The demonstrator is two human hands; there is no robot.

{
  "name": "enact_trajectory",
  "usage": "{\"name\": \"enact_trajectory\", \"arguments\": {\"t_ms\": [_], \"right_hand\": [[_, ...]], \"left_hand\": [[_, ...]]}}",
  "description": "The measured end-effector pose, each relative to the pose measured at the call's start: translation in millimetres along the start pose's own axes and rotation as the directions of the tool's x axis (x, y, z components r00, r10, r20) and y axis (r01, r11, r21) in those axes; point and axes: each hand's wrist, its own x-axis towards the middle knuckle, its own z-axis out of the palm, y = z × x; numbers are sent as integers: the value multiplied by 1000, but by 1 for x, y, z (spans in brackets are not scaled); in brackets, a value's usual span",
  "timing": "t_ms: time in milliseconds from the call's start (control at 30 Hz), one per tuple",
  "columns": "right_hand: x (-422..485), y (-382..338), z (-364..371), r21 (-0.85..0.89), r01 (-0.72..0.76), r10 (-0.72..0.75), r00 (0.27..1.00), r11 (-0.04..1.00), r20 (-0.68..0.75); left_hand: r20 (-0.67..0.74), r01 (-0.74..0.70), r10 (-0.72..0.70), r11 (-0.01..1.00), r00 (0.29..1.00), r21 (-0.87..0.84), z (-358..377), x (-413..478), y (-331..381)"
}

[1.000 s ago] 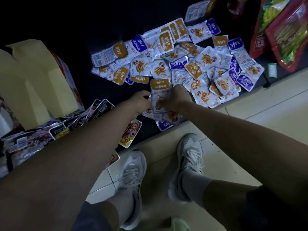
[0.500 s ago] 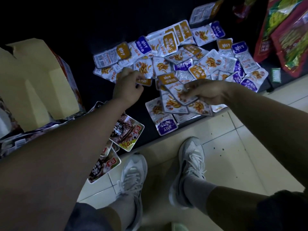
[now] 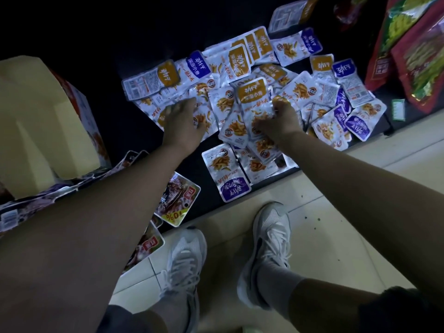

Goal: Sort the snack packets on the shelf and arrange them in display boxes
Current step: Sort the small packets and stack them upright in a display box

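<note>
Along the front lip of the dark shelf (image 3: 134, 145), which runs from 7 o'clock up toward 3 o'clock, several things hang over the edge. These are the dark meat-snack packets (image 3: 179, 200) at 7 o'clock and a purple-ended packet (image 3: 228, 175) just past centre. At 9 o'clock a cardboard display box (image 3: 43, 121) stands open, with bare shelf between it and the heap of fish-snack packets (image 3: 240, 66). The heap spreads from centre toward 1 o'clock. Large red-and-green bags (image 3: 413, 56) close off the 2 o'clock corner. Below the lip lies tile floor (image 3: 336, 224), with two white trainers (image 3: 269, 243) at 6 o'clock.

Half a second ago the left hand was curled at the heap's near-left edge, and the right hand was stretched out sideways toward 3 o'clock with a few packets under it. Both have since come in toward the middle of the heap, and they are nearer each other.

The left hand (image 3: 182, 126) lies on the heap's left side with fingers stretched forward over the packets. They are blurred, and it grips nothing that can be made out. The right hand (image 3: 280, 118) is curled and holds an orange-topped packet (image 3: 254, 102) with its orange end toward 12 o'clock. More packets are bunched below its knuckles, and whether it grips those too cannot be told.
</note>
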Motion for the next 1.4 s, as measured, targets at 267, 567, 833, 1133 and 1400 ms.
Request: {"name": "enact_trajectory", "arguments": {"t_ms": [267,567,833,1133,1400], "right_hand": [[5,8,3,13,11,-12,999,1000,35],[-3,4,9,33,-5,-1,982,999,187],[-7,-6,23,53,45,-56,974,998,218],[-20,-27,45,157,-106,32,910,982,412],[-29,-40,42,224,-207,41,814,952,579]], "left_hand": [[115,289,-269,928,956,-234,14,14,22],[202,350,-287,726,937,-592,7,10,37],[138,356,-359,662,923,-659,-7,1,15],[371,486,-318,489,873,-724,-19,-5,11],[330,424,-269,492,905,-761,-27,-10,14]]}}
